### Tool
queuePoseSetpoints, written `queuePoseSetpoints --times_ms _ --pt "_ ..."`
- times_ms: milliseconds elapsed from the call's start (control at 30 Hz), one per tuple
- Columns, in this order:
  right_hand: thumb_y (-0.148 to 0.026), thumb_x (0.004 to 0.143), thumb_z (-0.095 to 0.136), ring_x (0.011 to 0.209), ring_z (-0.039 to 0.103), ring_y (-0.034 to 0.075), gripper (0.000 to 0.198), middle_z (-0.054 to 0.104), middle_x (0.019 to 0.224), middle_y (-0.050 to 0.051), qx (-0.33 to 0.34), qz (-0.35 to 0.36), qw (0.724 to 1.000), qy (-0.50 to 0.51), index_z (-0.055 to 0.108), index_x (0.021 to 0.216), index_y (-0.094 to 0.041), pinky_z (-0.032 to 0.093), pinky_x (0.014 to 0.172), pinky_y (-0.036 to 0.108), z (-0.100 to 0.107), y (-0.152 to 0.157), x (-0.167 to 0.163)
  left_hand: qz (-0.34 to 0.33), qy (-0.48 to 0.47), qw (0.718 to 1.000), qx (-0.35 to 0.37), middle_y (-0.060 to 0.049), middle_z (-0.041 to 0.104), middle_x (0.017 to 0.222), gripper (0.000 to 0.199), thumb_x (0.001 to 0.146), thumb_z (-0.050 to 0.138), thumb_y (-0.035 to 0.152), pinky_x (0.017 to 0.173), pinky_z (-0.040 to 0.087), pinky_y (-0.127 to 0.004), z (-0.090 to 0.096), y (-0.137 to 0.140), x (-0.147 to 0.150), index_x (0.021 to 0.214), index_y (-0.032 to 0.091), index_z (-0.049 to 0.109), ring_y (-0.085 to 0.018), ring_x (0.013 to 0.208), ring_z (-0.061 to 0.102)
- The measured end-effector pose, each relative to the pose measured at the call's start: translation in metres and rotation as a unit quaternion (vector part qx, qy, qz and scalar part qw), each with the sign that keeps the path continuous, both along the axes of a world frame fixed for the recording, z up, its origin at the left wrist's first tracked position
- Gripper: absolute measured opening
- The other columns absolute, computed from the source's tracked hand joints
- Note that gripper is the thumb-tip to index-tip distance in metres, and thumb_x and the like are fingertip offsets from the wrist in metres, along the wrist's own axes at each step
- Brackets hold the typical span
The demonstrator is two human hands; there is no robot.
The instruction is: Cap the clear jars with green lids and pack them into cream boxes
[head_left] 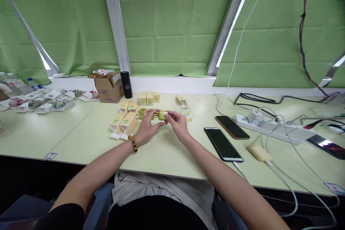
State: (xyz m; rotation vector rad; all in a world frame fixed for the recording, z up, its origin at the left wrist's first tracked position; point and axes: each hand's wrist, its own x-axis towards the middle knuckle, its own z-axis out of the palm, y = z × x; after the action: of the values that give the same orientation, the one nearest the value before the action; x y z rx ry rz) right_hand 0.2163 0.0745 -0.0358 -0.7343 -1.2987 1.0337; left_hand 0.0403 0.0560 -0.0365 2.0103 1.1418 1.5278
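Above the table, a small light-green piece with a white end (161, 115) is between my two hands. My right hand (177, 124) pinches its white end with thumb and fingertips. From the other side, my left hand (147, 127) curls its fingers at the green end, thumb stretched below. Exactly what the piece is cannot be made out. Several other green pieces (141, 114) lie behind my left hand, partly hidden. Left of it, cream cartons with green squares (128, 123) lie on their sides, some with flaps out. To the right is a clear plastic piece with yellow spots (189, 115).
More cream cartons (150, 98) stand behind, near a brown cardboard box (109, 89) and a black cylinder (126, 84). An opened carton (183, 102) lies farther back. Phones (223, 144), a power strip (272, 128) and loose cables spread on the right; wrapped packets (59, 104) cover the left.
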Motion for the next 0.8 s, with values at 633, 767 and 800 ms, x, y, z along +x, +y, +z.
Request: queuePoseSetpoints --times_ms 633,767,800 --pt "-0.043 0.090 0.079 0.085 0.072 0.020 0.044 0.065 0.132 0.012 0.207 -0.109 0.945 -0.227 0.063 0.127 -0.025 0.061 0.065 0.034 -0.007 -0.009 0.000 -0.190 -0.249 0.934 -0.172 -0.008 0.070 0.103 0.050 0.089 0.079 0.058 0.077 0.054 -0.028 -0.004 0.017 0.003 0.112 0.014 0.069 -0.015 0.086 0.064" --pt "-0.031 0.100 0.066 0.105 0.074 0.027 0.032 0.069 0.135 0.013 0.299 -0.150 0.882 -0.332 0.066 0.132 -0.027 0.064 0.069 0.036 -0.011 -0.009 0.004 -0.220 -0.254 0.919 -0.207 -0.003 0.063 0.086 0.046 0.089 0.080 0.058 0.066 0.048 -0.023 -0.007 0.015 0.005 0.095 0.013 0.070 -0.010 0.072 0.056" --pt "-0.030 0.101 0.064 0.110 0.074 0.028 0.030 0.071 0.132 0.013 0.310 -0.154 0.875 -0.338 0.066 0.131 -0.027 0.065 0.071 0.037 -0.012 -0.008 0.004 -0.218 -0.251 0.920 -0.207 -0.002 0.062 0.083 0.045 0.089 0.080 0.058 0.065 0.048 -0.023 -0.007 0.014 0.006 0.092 0.013 0.070 -0.010 0.071 0.055"
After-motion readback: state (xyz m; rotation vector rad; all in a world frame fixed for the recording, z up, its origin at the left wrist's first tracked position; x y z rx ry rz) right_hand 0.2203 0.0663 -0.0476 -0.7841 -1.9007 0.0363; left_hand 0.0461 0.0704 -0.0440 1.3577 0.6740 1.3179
